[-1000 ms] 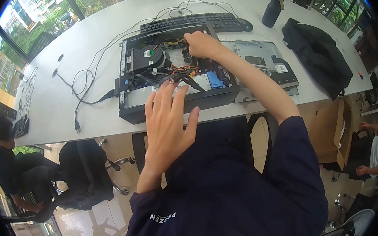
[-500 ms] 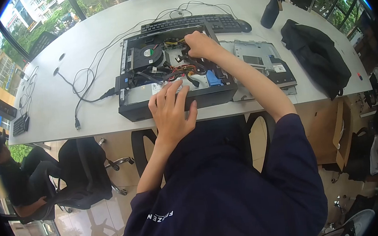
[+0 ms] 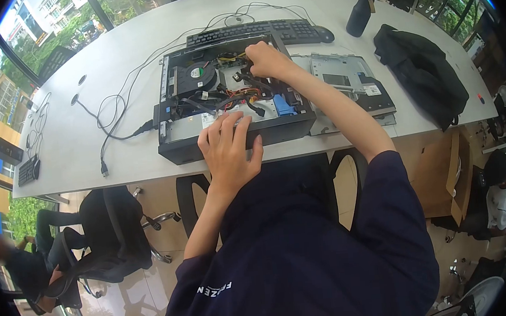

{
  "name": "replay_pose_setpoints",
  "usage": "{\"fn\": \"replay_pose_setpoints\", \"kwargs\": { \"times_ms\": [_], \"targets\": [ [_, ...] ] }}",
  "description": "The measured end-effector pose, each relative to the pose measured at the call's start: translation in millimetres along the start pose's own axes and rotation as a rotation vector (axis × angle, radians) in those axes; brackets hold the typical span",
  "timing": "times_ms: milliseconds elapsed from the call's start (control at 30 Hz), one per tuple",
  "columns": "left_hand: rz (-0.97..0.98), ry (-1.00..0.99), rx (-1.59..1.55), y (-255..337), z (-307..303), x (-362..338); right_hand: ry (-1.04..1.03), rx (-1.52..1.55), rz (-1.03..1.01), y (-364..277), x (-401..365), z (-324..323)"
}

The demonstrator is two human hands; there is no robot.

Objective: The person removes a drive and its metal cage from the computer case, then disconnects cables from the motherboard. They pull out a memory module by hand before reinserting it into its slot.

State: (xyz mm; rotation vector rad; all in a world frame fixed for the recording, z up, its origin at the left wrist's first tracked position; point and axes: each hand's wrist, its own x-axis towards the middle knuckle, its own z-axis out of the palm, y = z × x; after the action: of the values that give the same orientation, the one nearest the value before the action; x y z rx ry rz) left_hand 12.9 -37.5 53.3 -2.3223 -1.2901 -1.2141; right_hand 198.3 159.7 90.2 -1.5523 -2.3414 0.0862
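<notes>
An opened desktop computer case (image 3: 239, 140) lies on the table before me, showing a round fan (image 3: 195, 77), bundled cables (image 3: 241, 93) and a blue plastic piece (image 3: 283, 105). My left hand (image 3: 228, 145) rests on the case's near edge, fingers spread over its rim. Deep at the far right corner of the case, my right hand (image 3: 265, 60) has its fingers curled down among dark cables. Its fingertips are hidden, so what they grip cannot be made out.
Behind the case lie a black keyboard (image 3: 254, 32) and a mouse (image 3: 324, 34). A metal cover panel (image 3: 342, 78) is right of it, then a dark bottle (image 3: 361, 13) and a black bag (image 3: 423, 74). Cables (image 3: 118, 115) trail on the left. People sit at both sides.
Both my hands stay in nearly the same place on the case. The view has shifted slightly. The seated people at the left and right have changed posture.
</notes>
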Motion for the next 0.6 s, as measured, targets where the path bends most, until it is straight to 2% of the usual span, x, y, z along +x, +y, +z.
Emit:
{"fn": "replay_pose_setpoints", "kwargs": {
  "times_ms": [400, 500, 567, 600],
  "targets": [
    [0.001, 0.004, -0.001, -1.0, 0.8, -0.5, -0.017, 0.004, 0.022, 3.6, 2.6, 4.3],
    [0.001, 0.003, 0.001, -0.3, 0.4, -0.6, 0.008, 0.023, -0.052, 8.0, 3.1, 6.0],
    [0.002, 0.002, 0.000, -0.4, 0.2, -0.2, 0.244, 0.021, -0.097, 18.6, 12.5, 20.1],
    [0.001, 0.003, 0.001, -0.6, 0.0, -0.3, 0.244, 0.021, -0.099, 14.5, 11.2, 16.0]
  ]
}}
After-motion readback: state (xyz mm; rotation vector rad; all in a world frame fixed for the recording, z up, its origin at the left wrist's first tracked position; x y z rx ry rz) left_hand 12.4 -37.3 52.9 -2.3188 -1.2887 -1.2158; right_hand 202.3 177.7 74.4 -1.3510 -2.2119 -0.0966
